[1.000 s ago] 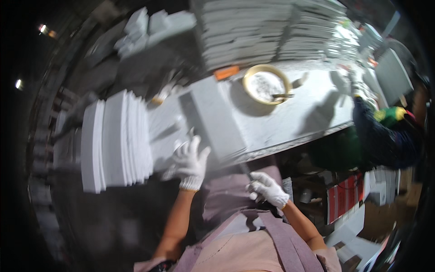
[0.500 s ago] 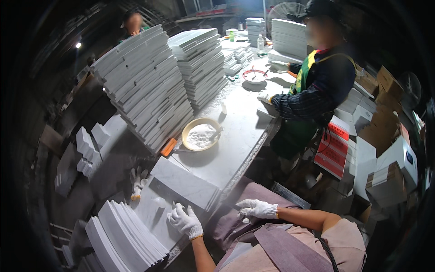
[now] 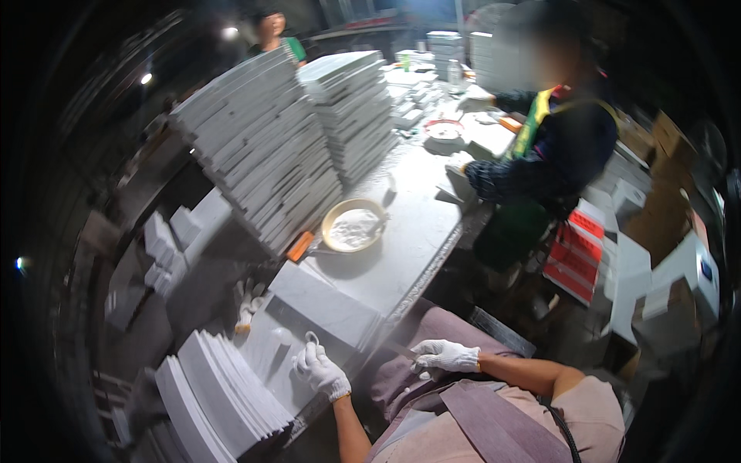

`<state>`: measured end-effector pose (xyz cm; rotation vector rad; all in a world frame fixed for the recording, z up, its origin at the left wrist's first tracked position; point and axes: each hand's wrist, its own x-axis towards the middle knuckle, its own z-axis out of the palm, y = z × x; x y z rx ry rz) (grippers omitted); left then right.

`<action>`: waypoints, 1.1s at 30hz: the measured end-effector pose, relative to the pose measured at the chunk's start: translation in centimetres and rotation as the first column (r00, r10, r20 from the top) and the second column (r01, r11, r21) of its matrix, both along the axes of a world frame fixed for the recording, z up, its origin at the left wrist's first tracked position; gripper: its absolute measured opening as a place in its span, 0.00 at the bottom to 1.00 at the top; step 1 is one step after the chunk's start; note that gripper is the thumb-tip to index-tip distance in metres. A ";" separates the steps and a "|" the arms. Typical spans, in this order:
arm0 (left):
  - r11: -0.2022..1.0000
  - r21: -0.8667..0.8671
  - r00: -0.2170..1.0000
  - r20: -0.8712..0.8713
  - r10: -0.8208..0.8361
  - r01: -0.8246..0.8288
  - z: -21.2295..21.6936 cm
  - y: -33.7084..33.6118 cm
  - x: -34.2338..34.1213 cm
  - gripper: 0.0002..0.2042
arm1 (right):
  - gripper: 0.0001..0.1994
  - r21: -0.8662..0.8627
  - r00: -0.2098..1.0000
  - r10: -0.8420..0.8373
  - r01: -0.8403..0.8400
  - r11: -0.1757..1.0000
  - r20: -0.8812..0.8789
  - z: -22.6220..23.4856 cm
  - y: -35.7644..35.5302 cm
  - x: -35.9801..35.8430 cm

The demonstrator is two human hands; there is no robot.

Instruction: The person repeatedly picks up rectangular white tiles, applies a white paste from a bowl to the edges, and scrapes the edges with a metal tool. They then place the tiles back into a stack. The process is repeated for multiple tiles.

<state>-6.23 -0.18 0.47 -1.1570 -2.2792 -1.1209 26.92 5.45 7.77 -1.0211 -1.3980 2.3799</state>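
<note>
My left hand (image 3: 323,373), in a white knit glove, is above the near edge of the marble-topped table. Its fingers are curled together at a small pale loop-like shape, too blurred to name. My right hand (image 3: 446,358), also gloved, hovers over my lap, fingers closed on a thin, flat, blade-like strip (image 3: 403,351) that points toward the table. Just beyond the left hand lies a grey-white slab (image 3: 328,305). A row of white slabs (image 3: 224,386) stands on edge to the left. An empty-looking glove (image 3: 248,304) rests at the table's left side.
A cream bowl of white powder or paste (image 3: 353,225) sits mid-table beside an orange-handled tool (image 3: 300,245). Tall slab stacks (image 3: 258,147) rise behind. A co-worker (image 3: 556,147) with gloved hands works at the right, near a red-rimmed bowl (image 3: 444,131). Cardboard boxes (image 3: 668,320) crowd the right.
The view has shifted slightly. My left hand's fingers have drawn together and upward; a round white thing near it no longer shows clearly. A thin strip now shows at my right hand.
</note>
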 end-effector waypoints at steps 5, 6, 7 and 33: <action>0.981 0.191 0.996 -0.082 0.022 -0.006 0.5 -0.4 0.5 0.12 | 0.18 -0.035 1.000 0.018 -0.018 0.999 -0.020 -1.0 1.1 0.3; 0.983 0.183 0.999 0.043 0.023 -0.031 1.0 -0.6 0.8 0.12 | 0.17 -0.055 1.000 0.001 -0.001 0.998 0.001 -1.2 1.4 0.6; 0.980 0.195 0.986 0.165 0.010 -0.042 1.6 -0.8 1.1 0.12 | 0.17 -0.036 1.000 0.012 -0.012 0.999 -0.004 -1.4 1.8 0.8; 0.922 -0.298 0.957 -0.075 -0.280 0.246 9.7 6.0 4.8 0.04 | 0.15 -0.471 0.991 0.024 -0.084 0.878 -0.133 -6.5 6.3 2.7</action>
